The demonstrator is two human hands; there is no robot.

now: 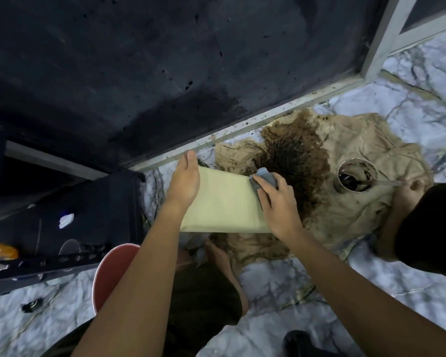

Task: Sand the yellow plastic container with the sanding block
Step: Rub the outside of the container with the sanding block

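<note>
The pale yellow plastic container (pixel 224 202) lies on its side in the middle of the view, a flat face turned up. My left hand (pixel 184 180) lies along its left edge with straight fingers, steadying it. My right hand (pixel 276 202) grips a grey sanding block (pixel 264 180) and presses it on the container's upper right corner. The container's far right side is hidden under that hand.
A stained tan cloth (pixel 345 202) covers the marble floor (pixel 281 284) under the container, with a dark wet patch (pixel 294 161). A small tin of dark liquid (pixel 354 176) stands on it, beside another person's arm (pixel 422 222). A dark shelf (pixel 62 220) stands left, a red stool (pixel 113 271) below.
</note>
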